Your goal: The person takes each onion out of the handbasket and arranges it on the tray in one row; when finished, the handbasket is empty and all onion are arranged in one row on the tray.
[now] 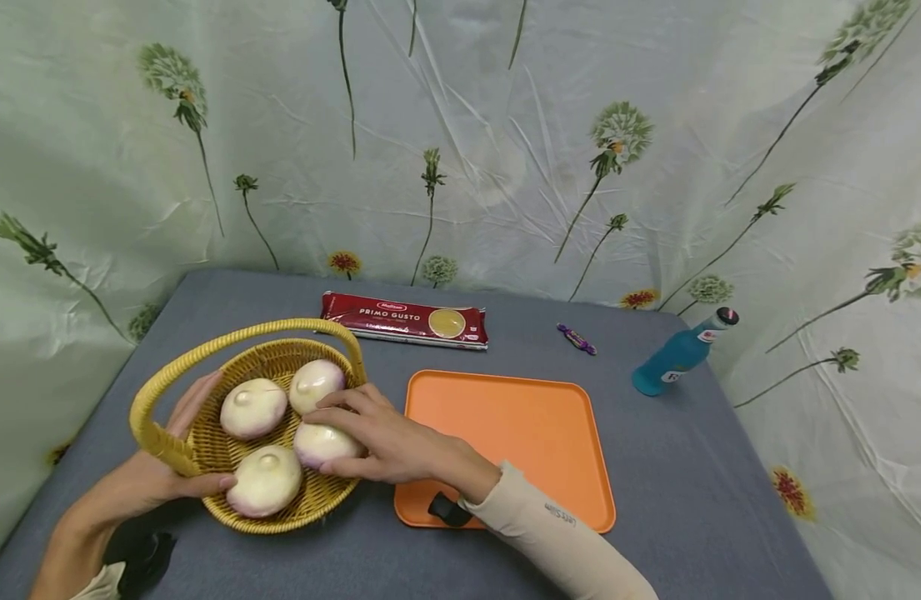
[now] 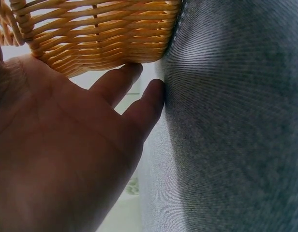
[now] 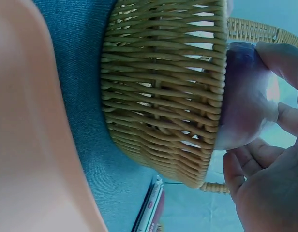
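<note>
A yellow wicker basket (image 1: 328, 500) with an arched handle stands on the left of the table and contains several white-and-purple turnips. My left hand (image 1: 141, 479) holds it at the left side, the thumb over the rim by the front turnip (image 1: 267, 481) and the other fingers along the outer wall. In the left wrist view, fingertips (image 2: 151, 99) reach below the woven side. My right hand (image 1: 388, 433) grips the rightmost turnip (image 1: 321, 444) with thumb and fingers around it. That turnip (image 3: 245, 101) bulges above the basket rim in the right wrist view.
An orange tray (image 1: 505, 417) lies right of the basket, under my right forearm. Behind are a red pasta packet (image 1: 400, 321) and a purple-wrapped candy (image 1: 577, 339). A blue bottle (image 1: 681, 354) stands at the far right. A floral curtain (image 1: 490, 150) hangs behind the table.
</note>
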Demonstrator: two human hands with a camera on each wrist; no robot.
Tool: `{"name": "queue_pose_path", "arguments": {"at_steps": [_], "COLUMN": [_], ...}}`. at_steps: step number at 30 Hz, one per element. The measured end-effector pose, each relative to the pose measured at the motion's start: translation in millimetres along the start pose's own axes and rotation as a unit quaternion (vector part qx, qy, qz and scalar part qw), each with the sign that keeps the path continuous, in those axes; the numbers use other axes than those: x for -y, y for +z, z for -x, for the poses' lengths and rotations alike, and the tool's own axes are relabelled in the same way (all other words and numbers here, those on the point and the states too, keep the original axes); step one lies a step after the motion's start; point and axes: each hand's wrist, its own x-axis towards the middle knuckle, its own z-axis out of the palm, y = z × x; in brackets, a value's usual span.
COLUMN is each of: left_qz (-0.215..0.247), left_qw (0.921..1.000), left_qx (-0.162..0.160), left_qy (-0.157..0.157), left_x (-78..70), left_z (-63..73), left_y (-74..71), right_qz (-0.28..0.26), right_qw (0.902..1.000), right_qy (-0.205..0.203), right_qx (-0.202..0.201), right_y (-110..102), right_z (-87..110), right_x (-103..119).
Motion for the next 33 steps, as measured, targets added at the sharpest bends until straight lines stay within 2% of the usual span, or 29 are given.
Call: {"name": "queue_pose_path", "arguments": {"at_steps": [8,15,20,33], "left_qz": [0.007,0.012,0.008,0.005], "left_qw": [0.9999,0.9998,0.9999,1.0], "left_qx": [-0.008,-0.012,-0.003,0.0], "left_qy": [0.007,0.014,0.008,0.005], "left_x": [1.0,-1.4,-3.4,-5.7], "left_z": [0.3,-0.1,-0.1,-0.8], "left_y": [1.0,1.4,2.0,1.7], "right_qz": [0.003,-0.015,-0.03,-0.03], "right_qw": [0.9992,0.999,0.9984,0.9973], "right_qy": [-0.026,-0.007,0.007,0.024], "right_qx": [-0.029,-0.042,-0.047,-0.063], "right_y": [-5.8,-12.6,-17.8,-26.9], "right_z": [5.7,14.3,21.7,43.4], "right_x": [10.1,17.3,19.6,17.3]}}
